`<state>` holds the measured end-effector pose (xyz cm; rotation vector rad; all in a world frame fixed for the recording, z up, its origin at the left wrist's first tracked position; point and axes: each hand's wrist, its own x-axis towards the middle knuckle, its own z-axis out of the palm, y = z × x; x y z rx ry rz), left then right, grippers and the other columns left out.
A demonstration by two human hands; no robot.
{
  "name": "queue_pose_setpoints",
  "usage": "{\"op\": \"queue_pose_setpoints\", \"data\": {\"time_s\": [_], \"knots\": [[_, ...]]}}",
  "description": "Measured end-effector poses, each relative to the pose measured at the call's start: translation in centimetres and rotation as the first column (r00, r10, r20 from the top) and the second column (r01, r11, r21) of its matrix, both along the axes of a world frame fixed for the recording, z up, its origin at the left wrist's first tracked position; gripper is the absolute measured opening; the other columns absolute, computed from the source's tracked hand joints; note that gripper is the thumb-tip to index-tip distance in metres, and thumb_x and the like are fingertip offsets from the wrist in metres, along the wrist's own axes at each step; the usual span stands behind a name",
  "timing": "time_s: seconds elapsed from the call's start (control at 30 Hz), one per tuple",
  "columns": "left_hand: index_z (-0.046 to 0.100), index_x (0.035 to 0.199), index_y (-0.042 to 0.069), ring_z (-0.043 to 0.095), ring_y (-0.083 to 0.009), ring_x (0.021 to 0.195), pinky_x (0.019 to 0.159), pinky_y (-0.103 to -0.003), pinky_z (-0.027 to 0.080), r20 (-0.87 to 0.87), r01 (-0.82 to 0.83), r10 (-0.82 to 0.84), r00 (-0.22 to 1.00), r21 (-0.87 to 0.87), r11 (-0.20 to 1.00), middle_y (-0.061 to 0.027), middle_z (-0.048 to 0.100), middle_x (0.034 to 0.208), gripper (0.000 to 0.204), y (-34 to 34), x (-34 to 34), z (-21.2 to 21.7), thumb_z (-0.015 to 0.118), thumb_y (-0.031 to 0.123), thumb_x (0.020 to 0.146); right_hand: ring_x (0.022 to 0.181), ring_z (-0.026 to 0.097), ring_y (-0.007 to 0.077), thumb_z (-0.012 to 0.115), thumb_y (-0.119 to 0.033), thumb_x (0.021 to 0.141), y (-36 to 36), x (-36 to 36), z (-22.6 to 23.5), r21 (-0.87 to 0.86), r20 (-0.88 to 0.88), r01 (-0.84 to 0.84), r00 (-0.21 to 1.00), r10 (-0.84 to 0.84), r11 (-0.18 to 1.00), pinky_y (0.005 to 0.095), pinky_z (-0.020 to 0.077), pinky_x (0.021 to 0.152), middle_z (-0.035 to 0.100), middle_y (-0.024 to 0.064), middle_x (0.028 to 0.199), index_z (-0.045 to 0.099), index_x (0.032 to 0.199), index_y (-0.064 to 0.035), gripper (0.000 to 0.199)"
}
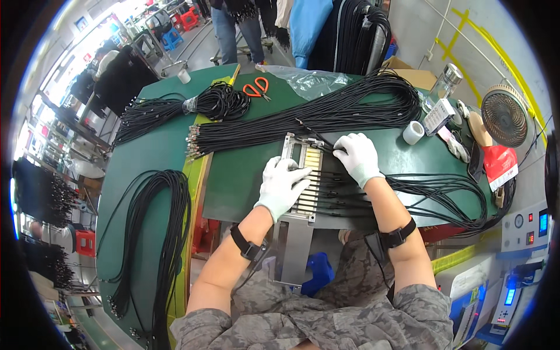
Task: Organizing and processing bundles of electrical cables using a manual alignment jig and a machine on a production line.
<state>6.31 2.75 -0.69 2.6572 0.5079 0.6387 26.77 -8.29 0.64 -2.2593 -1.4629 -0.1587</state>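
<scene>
A metal slotted fixture point(315, 205) with a row of pale slots lies at the near edge of the green table. Several thin black cables point(344, 197) run from its slots to the right. My left hand point(281, 184), in a white glove, rests on the fixture's left side, its fingers stretched across the slots and spread apart. At the fixture's far right corner, my white-gloved right hand point(357, 156) pinches a black cable point(319, 137) between thumb and fingertips. That cable's end points to the far left, over the fixture's top. The fingertips partly hide the grip.
A long bundle of black cables point(303, 116) lies beyond the fixture. Other cable bundles point(224, 100) lie at left. Orange-handled pliers point(256, 88), a white tape roll point(413, 132), a glass bottle point(444, 84) and a fan point(505, 115) are farther off. A person point(236, 35) stands behind the table.
</scene>
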Motion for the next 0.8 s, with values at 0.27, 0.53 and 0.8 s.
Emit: {"op": "queue_pose_setpoints", "data": {"time_s": [0.27,0.53,0.8], "knots": [[0.072,0.091,0.014,0.050,-0.0299,0.104,0.092,-0.041,0.040,0.101,-0.071,0.092,0.991,-0.192,0.979,-0.0086,0.060,0.101,0.018,0.0,-0.6,0.3,0.068,0.028,0.081,0.082,0.055,0.0272,0.071,-0.014,0.073,-0.4,-1.5,1.2,0.210,-0.163,-0.258,0.942,0.294,0.943,0.0371,0.0446,0.075,0.059,0.0052,0.078,0.063,0.081,-0.0092,0.013],[0.065,0.079,0.005,0.049,-0.0295,0.114,0.098,-0.040,0.037,0.328,0.039,0.107,0.939,-0.408,0.912,-0.0129,0.061,0.108,0.011,1.0,-0.3,0.4,0.064,0.016,0.081,0.082,0.057,0.0279,0.071,-0.020,0.074,1.1,-5.2,2.0,0.298,-0.258,-0.401,0.840,0.478,0.866,0.0372,0.0453,0.075,0.064,0.0055,0.082,0.065,0.087,-0.0086,0.019],[0.064,0.076,0.006,0.051,-0.0305,0.110,0.097,-0.042,0.038,0.293,-0.123,0.161,0.942,-0.143,0.982,-0.0096,0.064,0.106,0.012,2.9,-1.5,0.8,0.071,0.016,0.075,0.081,0.060,0.0270,0.070,-0.020,0.074,-0.1,-2.6,1.8,-0.018,-0.372,-0.288,0.891,0.261,0.957,0.0372,0.0465,0.076,0.065,0.0061,0.078,0.066,0.091,-0.0106,0.020]]}}
